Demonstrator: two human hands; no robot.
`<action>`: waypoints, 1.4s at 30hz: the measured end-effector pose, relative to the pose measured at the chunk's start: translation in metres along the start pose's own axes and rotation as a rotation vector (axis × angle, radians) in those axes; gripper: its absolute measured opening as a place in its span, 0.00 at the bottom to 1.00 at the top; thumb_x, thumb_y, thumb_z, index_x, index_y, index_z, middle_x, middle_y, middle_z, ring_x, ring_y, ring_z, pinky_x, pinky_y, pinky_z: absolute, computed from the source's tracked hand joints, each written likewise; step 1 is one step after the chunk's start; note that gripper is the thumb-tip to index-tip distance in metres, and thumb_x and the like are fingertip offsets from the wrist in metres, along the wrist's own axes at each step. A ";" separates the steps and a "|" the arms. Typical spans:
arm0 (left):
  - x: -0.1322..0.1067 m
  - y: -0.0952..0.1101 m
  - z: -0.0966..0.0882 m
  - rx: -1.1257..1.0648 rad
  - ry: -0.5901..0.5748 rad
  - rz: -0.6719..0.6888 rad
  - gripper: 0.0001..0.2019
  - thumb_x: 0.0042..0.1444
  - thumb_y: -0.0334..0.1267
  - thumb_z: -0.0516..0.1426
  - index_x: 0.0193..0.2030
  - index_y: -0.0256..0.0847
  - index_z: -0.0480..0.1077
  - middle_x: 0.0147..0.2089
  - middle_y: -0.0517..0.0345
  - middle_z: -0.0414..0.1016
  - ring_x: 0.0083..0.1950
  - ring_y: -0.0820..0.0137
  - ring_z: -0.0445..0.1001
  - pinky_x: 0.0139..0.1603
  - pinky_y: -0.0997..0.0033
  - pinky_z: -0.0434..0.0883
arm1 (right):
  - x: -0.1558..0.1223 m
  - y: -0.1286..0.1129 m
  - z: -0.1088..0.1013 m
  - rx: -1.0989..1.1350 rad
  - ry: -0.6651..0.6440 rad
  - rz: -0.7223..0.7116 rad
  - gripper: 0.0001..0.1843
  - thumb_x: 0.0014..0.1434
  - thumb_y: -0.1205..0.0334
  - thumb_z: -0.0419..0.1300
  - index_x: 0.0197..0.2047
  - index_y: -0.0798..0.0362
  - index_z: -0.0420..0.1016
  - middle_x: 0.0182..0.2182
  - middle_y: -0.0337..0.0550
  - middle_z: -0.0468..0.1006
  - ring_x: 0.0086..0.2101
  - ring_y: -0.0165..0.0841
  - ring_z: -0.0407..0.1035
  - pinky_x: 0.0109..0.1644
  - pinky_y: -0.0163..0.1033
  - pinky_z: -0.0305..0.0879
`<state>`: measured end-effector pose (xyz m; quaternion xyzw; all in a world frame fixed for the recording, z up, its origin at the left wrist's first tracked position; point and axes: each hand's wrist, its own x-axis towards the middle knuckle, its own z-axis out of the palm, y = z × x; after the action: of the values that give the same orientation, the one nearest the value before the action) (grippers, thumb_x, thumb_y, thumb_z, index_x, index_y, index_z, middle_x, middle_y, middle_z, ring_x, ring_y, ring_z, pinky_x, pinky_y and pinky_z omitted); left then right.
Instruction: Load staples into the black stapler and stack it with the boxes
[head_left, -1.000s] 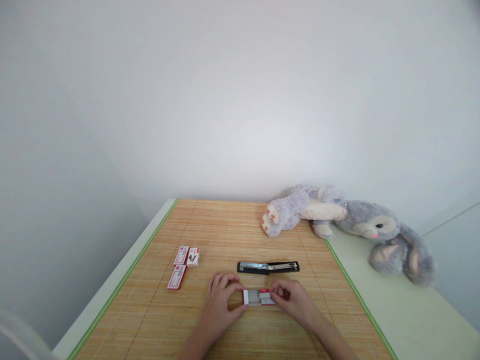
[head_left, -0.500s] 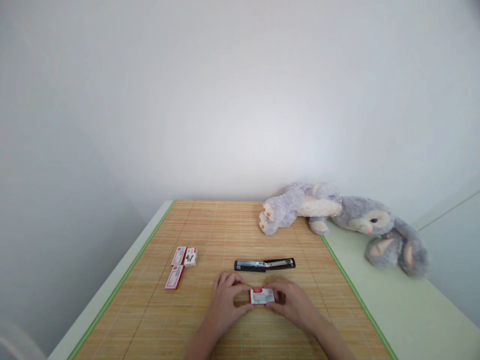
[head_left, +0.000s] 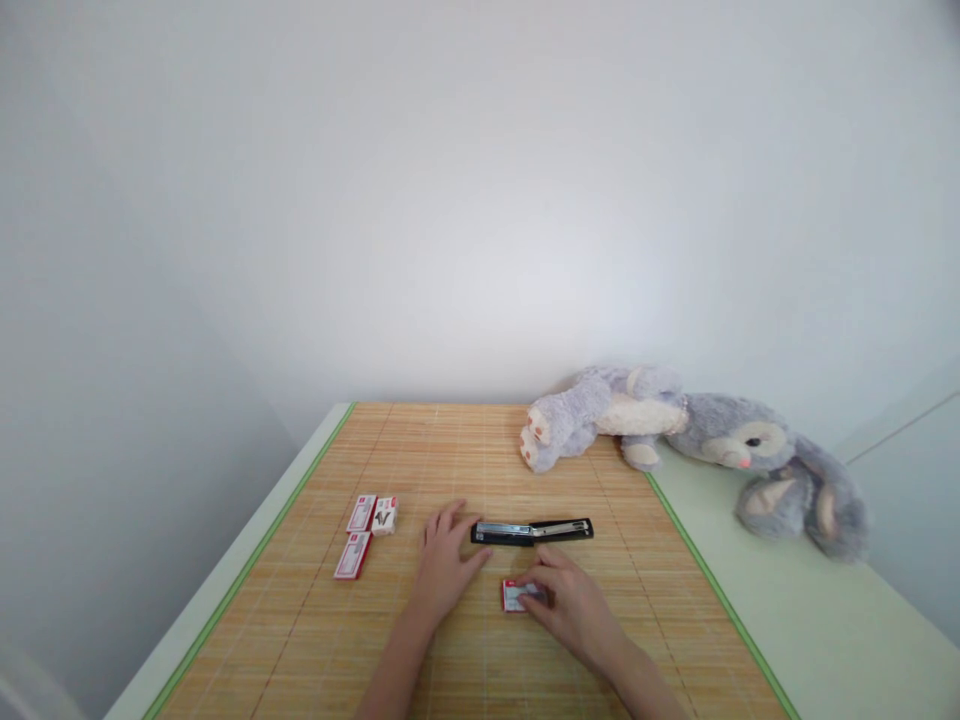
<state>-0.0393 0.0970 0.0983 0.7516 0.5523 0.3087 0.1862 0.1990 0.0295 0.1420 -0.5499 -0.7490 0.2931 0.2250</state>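
Note:
An opened-out black stapler (head_left: 510, 533) lies on the mat with its metal inside showing. My left hand (head_left: 444, 568) is at its left end, fingers apart and thumb stretched out just below it; whether they touch it I cannot tell. Nearer to me, a small red and white box (head_left: 512, 597) lies flat, partly covered by my right hand (head_left: 571, 606). The fingertips of that hand are drawn together over the box's right part. A greyish bit shows by them, too small to make out.
To the left lie two red and white boxes (head_left: 352, 556) and a small white box with a dark clip picture (head_left: 385, 516). A grey plush rabbit (head_left: 720, 430) stretches across the back right. The bamboo mat (head_left: 300, 640) has a green edge.
My left hand has let go of the small box and moved up to the stapler's left end. My right hand has shifted slightly left, its fingers now over the box's top.

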 end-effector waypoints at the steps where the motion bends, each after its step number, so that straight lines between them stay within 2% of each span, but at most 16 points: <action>1: 0.005 0.000 0.000 -0.001 -0.039 0.021 0.21 0.56 0.46 0.66 0.57 0.53 0.76 0.69 0.53 0.66 0.69 0.53 0.61 0.70 0.42 0.57 | 0.003 0.000 0.000 0.013 0.008 -0.015 0.09 0.61 0.64 0.64 0.43 0.45 0.84 0.40 0.42 0.76 0.43 0.37 0.72 0.49 0.38 0.66; 3: 0.010 0.001 0.000 -0.010 -0.089 0.056 0.17 0.54 0.48 0.68 0.51 0.54 0.79 0.69 0.55 0.68 0.70 0.53 0.60 0.71 0.40 0.53 | 0.011 0.001 -0.003 0.034 0.046 -0.041 0.09 0.63 0.62 0.63 0.45 0.46 0.83 0.41 0.43 0.76 0.43 0.37 0.72 0.50 0.39 0.67; 6: 0.005 0.007 0.002 -0.027 -0.123 0.082 0.17 0.51 0.50 0.70 0.48 0.57 0.80 0.68 0.58 0.69 0.70 0.54 0.61 0.74 0.39 0.49 | 0.024 0.003 -0.008 0.033 0.099 -0.051 0.09 0.65 0.59 0.61 0.46 0.47 0.83 0.41 0.43 0.76 0.43 0.37 0.72 0.49 0.39 0.67; 12: -0.011 0.017 0.004 -0.054 -0.138 0.076 0.17 0.53 0.52 0.68 0.49 0.58 0.80 0.68 0.58 0.70 0.71 0.54 0.61 0.75 0.37 0.45 | 0.040 0.005 -0.010 -0.015 0.032 -0.074 0.09 0.66 0.60 0.61 0.44 0.47 0.83 0.40 0.41 0.76 0.42 0.36 0.73 0.49 0.37 0.66; 20: -0.010 0.016 0.003 -0.058 -0.140 0.056 0.18 0.53 0.54 0.68 0.51 0.61 0.79 0.67 0.59 0.71 0.71 0.53 0.61 0.75 0.36 0.44 | 0.042 0.005 -0.013 -0.111 -0.019 -0.042 0.10 0.64 0.59 0.63 0.47 0.46 0.82 0.43 0.41 0.77 0.43 0.36 0.73 0.48 0.35 0.65; 25: -0.010 0.016 0.003 -0.059 -0.143 0.055 0.18 0.52 0.53 0.69 0.49 0.59 0.80 0.67 0.58 0.71 0.71 0.53 0.61 0.75 0.36 0.44 | 0.036 0.008 -0.020 -0.191 -0.003 0.019 0.06 0.64 0.58 0.62 0.39 0.46 0.82 0.39 0.39 0.76 0.39 0.34 0.73 0.45 0.36 0.64; 31: -0.010 0.018 0.002 -0.067 -0.134 0.058 0.16 0.53 0.51 0.68 0.49 0.59 0.80 0.66 0.59 0.71 0.71 0.55 0.60 0.75 0.39 0.47 | 0.033 -0.010 -0.012 -0.186 -0.043 -0.063 0.09 0.64 0.62 0.61 0.45 0.45 0.82 0.40 0.41 0.77 0.41 0.35 0.72 0.45 0.36 0.64; 33: -0.010 0.018 0.001 -0.071 -0.138 0.064 0.16 0.53 0.51 0.68 0.49 0.58 0.80 0.66 0.58 0.71 0.71 0.54 0.60 0.75 0.39 0.48 | 0.033 -0.009 -0.021 -0.196 -0.042 -0.082 0.09 0.62 0.62 0.64 0.45 0.44 0.83 0.42 0.42 0.77 0.45 0.38 0.71 0.50 0.39 0.63; 35: -0.010 0.018 0.001 -0.072 -0.142 0.061 0.15 0.53 0.50 0.68 0.49 0.59 0.80 0.66 0.59 0.71 0.71 0.54 0.61 0.74 0.39 0.49 | 0.029 0.004 -0.039 -0.218 -0.005 -0.070 0.13 0.59 0.61 0.67 0.49 0.43 0.82 0.48 0.44 0.77 0.52 0.43 0.68 0.57 0.44 0.61; 38: -0.010 0.018 0.000 -0.072 -0.144 0.048 0.15 0.53 0.48 0.69 0.48 0.60 0.80 0.66 0.61 0.71 0.71 0.55 0.61 0.74 0.39 0.49 | 0.019 0.041 -0.074 -0.255 0.091 0.011 0.29 0.53 0.59 0.71 0.59 0.44 0.77 0.57 0.49 0.74 0.58 0.48 0.63 0.63 0.50 0.58; 39: -0.010 0.018 0.000 -0.072 -0.142 0.045 0.15 0.53 0.48 0.69 0.48 0.61 0.80 0.67 0.62 0.71 0.71 0.55 0.61 0.74 0.39 0.49 | 0.015 0.054 -0.085 -0.242 0.085 0.046 0.34 0.50 0.59 0.72 0.62 0.45 0.75 0.56 0.49 0.75 0.57 0.48 0.65 0.62 0.50 0.59; 40: -0.010 0.019 0.000 -0.073 -0.141 0.043 0.15 0.52 0.47 0.69 0.48 0.61 0.80 0.67 0.62 0.71 0.71 0.54 0.61 0.74 0.39 0.50 | 0.010 0.066 -0.095 -0.201 0.041 0.080 0.34 0.52 0.57 0.71 0.62 0.46 0.74 0.54 0.49 0.77 0.53 0.46 0.68 0.59 0.48 0.62; 42: -0.009 0.019 0.000 -0.076 -0.139 0.041 0.16 0.52 0.47 0.69 0.49 0.60 0.80 0.67 0.61 0.71 0.71 0.54 0.61 0.74 0.39 0.50 | 0.004 0.081 -0.109 -0.082 -0.084 0.147 0.25 0.57 0.54 0.68 0.57 0.47 0.78 0.43 0.44 0.81 0.42 0.41 0.73 0.49 0.44 0.67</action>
<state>-0.0273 0.0821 0.1073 0.7747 0.5107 0.2803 0.2459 0.3256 0.0723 0.1652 -0.5994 -0.7267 0.3010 0.1485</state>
